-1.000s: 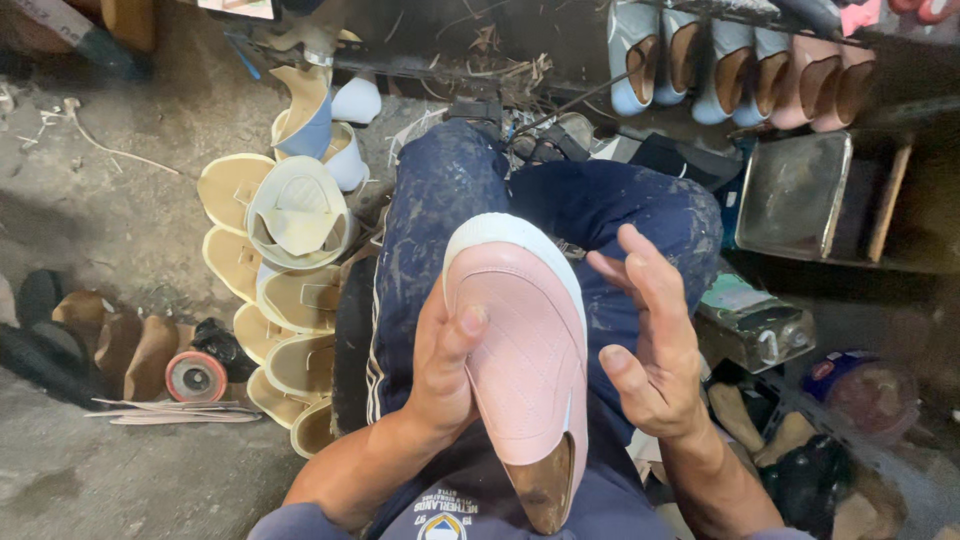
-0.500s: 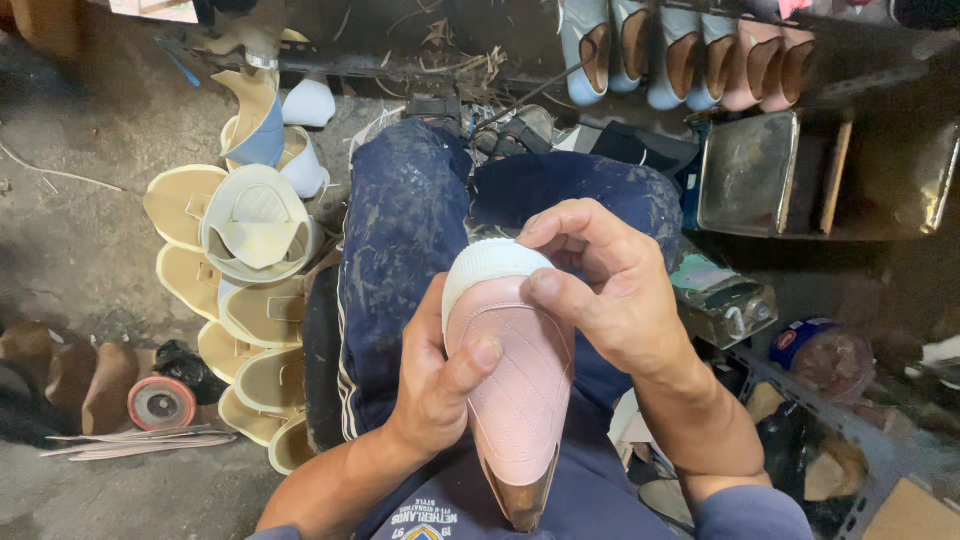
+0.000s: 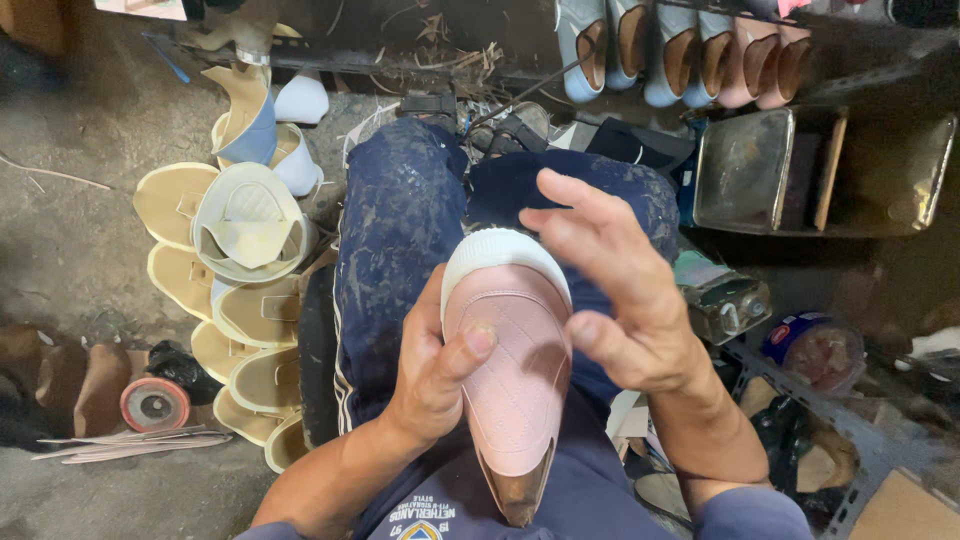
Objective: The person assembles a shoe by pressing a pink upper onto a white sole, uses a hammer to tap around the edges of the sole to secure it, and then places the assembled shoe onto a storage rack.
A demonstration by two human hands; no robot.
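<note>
Seen from above, on the lap: a pink shoe (image 3: 510, 380) with a white toe cap, toe pointing away, heel close to the chest. Gripped along its left edge by the left hand (image 3: 435, 370), thumb pressed across the pink upper, fingers hidden beneath. Beside the shoe's right edge, the right hand (image 3: 620, 300) — released, fingers spread and loose, holding nothing, whether touching the shoe cannot be told.

Little open room either side. To the left, just beside the leg in stained blue trousers (image 3: 400, 230), a crowded stack of cream soles (image 3: 215, 300) running down to a red tape roll (image 3: 154, 403) on the bare concrete floor (image 3: 70, 230) — the floor open only at far left. To the right, a metal rack edge (image 3: 800, 400) and clutter pressed near the knee.

Containers: a dull metal tray (image 3: 745, 170) standing on a shelf, contents not discernible; a small round tub (image 3: 810, 350) with a reddish lid. Along the top edge, a row of finished shoes (image 3: 680, 50) in pale blue and pink, heels up.
</note>
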